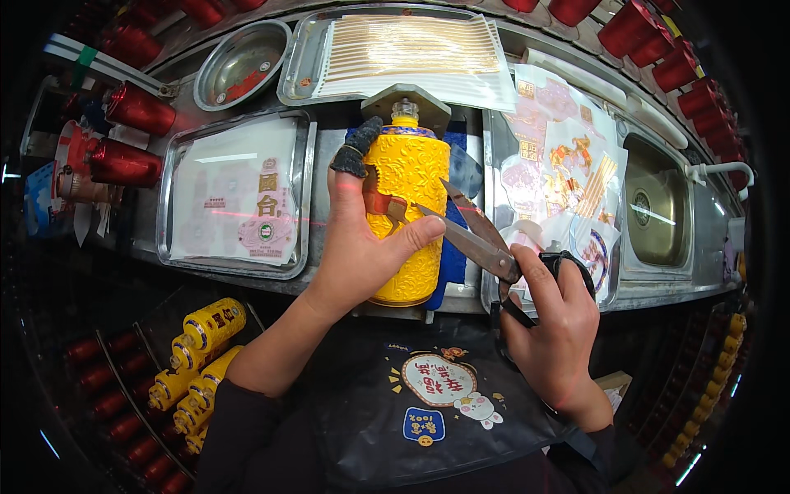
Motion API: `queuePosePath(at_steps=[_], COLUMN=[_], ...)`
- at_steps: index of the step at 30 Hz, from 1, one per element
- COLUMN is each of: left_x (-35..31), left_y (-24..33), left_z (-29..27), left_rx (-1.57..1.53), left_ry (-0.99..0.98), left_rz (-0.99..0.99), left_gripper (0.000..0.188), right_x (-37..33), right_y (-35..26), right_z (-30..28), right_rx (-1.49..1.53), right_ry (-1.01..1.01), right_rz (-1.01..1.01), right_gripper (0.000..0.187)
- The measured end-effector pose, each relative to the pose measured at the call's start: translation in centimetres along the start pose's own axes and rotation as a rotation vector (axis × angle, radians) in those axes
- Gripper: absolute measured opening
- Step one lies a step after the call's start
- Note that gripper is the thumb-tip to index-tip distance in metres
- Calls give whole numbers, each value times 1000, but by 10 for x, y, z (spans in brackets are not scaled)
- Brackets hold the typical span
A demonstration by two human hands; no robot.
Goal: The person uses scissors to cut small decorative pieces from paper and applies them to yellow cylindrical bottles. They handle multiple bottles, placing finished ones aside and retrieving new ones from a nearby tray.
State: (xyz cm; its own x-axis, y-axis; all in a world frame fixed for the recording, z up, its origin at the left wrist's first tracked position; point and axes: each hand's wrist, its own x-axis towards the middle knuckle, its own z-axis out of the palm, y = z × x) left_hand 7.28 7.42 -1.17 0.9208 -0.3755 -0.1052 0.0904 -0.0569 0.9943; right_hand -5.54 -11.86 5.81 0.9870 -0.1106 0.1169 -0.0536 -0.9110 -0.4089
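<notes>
A yellow embossed bottle (407, 255) with a clear glass neck lies on the bench, its neck pointing away from me. My left hand (350, 218) grips its left side, thumb across the front, with a black cover on a fingertip. Between thumb and forefinger a reddish-brown and gold patch (383, 204) shows on the bottle; I cannot make out whether it is loose. My right hand (547, 321) holds black-handled scissors (490, 251), blades apart, their tips at the bottle's right side. The neck rests at a grey metal bracket (444, 111).
Left of the bottle is a metal tray (309, 165) of printed sheets; another tray (491, 165) with colourful decals is on the right. Behind are a tray of gold strips (415, 53) and a round bowl (278, 37). A sink (658, 206) is far right; yellow bottles (216, 325) stand lower left.
</notes>
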Motion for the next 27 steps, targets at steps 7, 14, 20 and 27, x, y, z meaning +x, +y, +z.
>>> queuePosePath(at_steps=[7,14,20,27], left_x=[0,0,-1,-1], left_y=[-3,-1,2,-2], left_z=[-2,0,0,-2], left_rx=[61,-3,27,71], left_ry=[12,13,20,27], left_rz=[5,-6,-64,-22], left_gripper=[88,89,84,81], right_x=[-1,-2,-1,-3], right_y=[0,1,1,1], right_z=[-2,0,2,0], right_rx=[5,20,46,29], right_ry=[-16,-7,1,-10], right_rz=[4,2,7,17], right_gripper=[67,66,66,68])
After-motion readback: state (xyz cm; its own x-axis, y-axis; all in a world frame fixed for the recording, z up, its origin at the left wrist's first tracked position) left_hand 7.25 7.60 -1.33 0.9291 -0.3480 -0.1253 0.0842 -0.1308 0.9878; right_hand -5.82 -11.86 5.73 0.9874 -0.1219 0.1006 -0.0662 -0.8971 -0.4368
